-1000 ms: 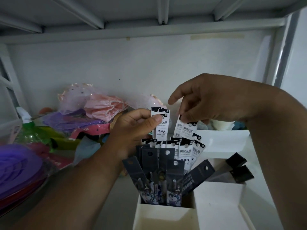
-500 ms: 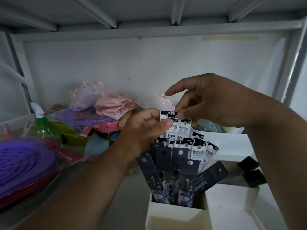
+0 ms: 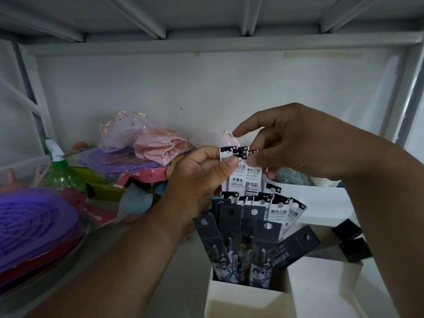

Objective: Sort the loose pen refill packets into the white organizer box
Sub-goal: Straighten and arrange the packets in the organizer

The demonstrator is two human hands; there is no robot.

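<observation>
Nearest us stands the white organizer box [image 3: 243, 297], its front compartment packed with dark refill packets [image 3: 230, 228] standing upright, one of them leaning out to the right. Behind these, in the same box, rises a row of white refill packets [image 3: 278, 211] with black tops. Above that row we hold two white packets [image 3: 244, 177] side by side between our hands: our left hand [image 3: 199, 180] pinches the left one between thumb and curled fingers, and our right hand [image 3: 296, 143] pinches the top of the right one, forefinger stretched out free. Further left lie purple plastic lids [image 3: 32, 223] and a green spray bottle [image 3: 60, 173], and beyond them pink fabric [image 3: 158, 145] against the shelf's back wall.
</observation>
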